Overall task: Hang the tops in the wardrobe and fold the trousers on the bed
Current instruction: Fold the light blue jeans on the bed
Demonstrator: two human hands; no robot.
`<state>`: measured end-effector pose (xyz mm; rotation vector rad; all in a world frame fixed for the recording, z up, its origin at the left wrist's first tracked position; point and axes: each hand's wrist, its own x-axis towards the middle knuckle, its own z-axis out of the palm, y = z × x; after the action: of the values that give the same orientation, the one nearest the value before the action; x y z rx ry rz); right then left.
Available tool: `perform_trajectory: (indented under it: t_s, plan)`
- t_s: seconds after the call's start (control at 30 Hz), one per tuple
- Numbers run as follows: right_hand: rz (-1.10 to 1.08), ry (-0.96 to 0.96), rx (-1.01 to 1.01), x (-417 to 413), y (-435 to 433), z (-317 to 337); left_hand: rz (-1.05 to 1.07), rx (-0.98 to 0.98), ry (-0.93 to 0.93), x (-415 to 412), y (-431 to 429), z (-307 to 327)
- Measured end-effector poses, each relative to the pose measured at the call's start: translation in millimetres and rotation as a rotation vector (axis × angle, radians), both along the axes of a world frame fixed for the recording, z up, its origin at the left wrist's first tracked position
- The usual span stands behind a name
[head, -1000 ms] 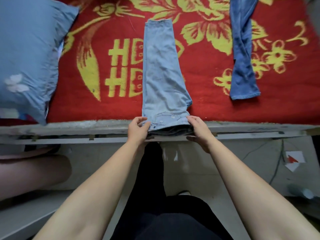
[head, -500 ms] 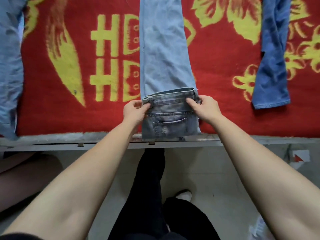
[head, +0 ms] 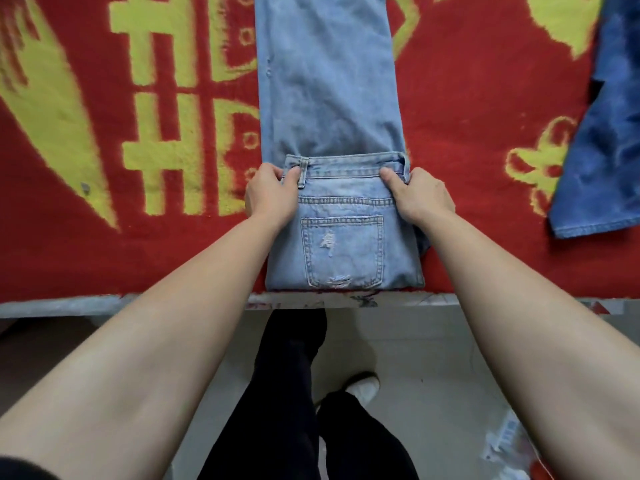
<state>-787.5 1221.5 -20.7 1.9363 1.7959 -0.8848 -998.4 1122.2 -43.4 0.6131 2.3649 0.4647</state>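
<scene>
jeans: light blue jeans (head: 329,81) lie lengthwise on the bed, mid-frame. The waist end is doubled back over the legs, with the fold sitting right at the near bed edge (head: 138,303).
cut off: the legs run out of the top of frame, so I can't see the hems.
hidden: the layers under the flap are covered and I can't count them. The flap's right edge sits partly behind the right forearm.
look: faded wash. The waistband (head: 349,164) is at the far end of the flap with a belt loop at its left. The back pocket (head: 343,251) faces up and has two frayed rips.
left hand (head: 270,195): pinches the waistband's left end, thumb on top by the loop, fingers out of my sight.
right hand (head: 422,195): pinches the right end, thumb on top, fingers tucked past the edge.
blanket: red blanket (head: 467,133) with a yellow pattern lies under everything.
other pair: dark blue jeans (head: 602,150) are at far right, cut by the frame and well apart.
below: pale floor (head: 415,341), black trousers (head: 287,375), one white shoe (head: 362,388). There's a blur at bottom right that I can't identify.
</scene>
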Motion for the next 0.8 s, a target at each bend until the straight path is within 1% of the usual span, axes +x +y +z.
perform_trajectory:
  t_s: [0.13,0.23,0.33,0.37,0.4,0.43,0.5,0.53,0.57,0.6,0.63,0.7,0.73,0.77,0.8]
  plan:
    - [0.068,-0.028,0.144,2.3,-21.1,9.8,0.020,0.048,0.039,11.7,-27.6,9.6]
    - [0.070,-0.014,0.103,5.3,-32.5,8.1,0.002,0.006,0.011,10.9,-38.4,10.6]
    - [-0.018,0.068,0.085,4.0,-31.9,7.1,-0.017,-0.006,0.005,7.9,-34.1,13.4]
    - [-0.040,0.109,0.121,4.6,-34.5,9.9,-0.022,-0.001,0.027,8.5,-33.8,18.0]
    - [-0.020,0.145,0.188,7.1,-41.0,14.0,-0.051,0.012,0.087,10.1,-36.5,23.9]
    - [0.054,0.173,0.281,11.3,-50.6,19.1,-0.116,0.053,0.185,12.2,-42.8,30.4]
    - [0.266,0.220,0.455,22.6,-75.2,30.2,-0.329,0.207,0.385,18.5,-62.3,44.5]
    - [0.374,0.255,0.500,29.5,-87.4,35.2,-0.450,0.286,0.436,22.6,-73.9,51.1]
    - [0.487,0.288,0.506,36.9,-98.6,38.4,-0.581,0.335,0.442,27.1,-86.5,55.0]
    - [0.601,0.302,0.486,44.2,-109.0,39.4,-0.721,0.342,0.427,31.6,-99.1,56.5]
    - [0.715,0.280,0.446,50.1,-118.3,38.5,-0.874,0.279,0.404,35.6,-110.0,56.5]
    - [0.933,0.145,0.353,56.8,-131.4,33.1,-1.173,-0.020,0.388,40.0,-122.2,51.6]
    - [1.009,0.069,0.319,57.7,-134.8,28.4,-1.269,-0.154,0.411,41.3,-124.8,46.5]
    - [1.049,0.012,0.299,57.4,-136.2,23.1,-1.308,-0.229,0.432,42.0,-125.4,41.4]
    - [1.056,-0.025,0.290,55.5,-135.7,18.6,-1.305,-0.260,0.446,42.3,-124.1,37.7]
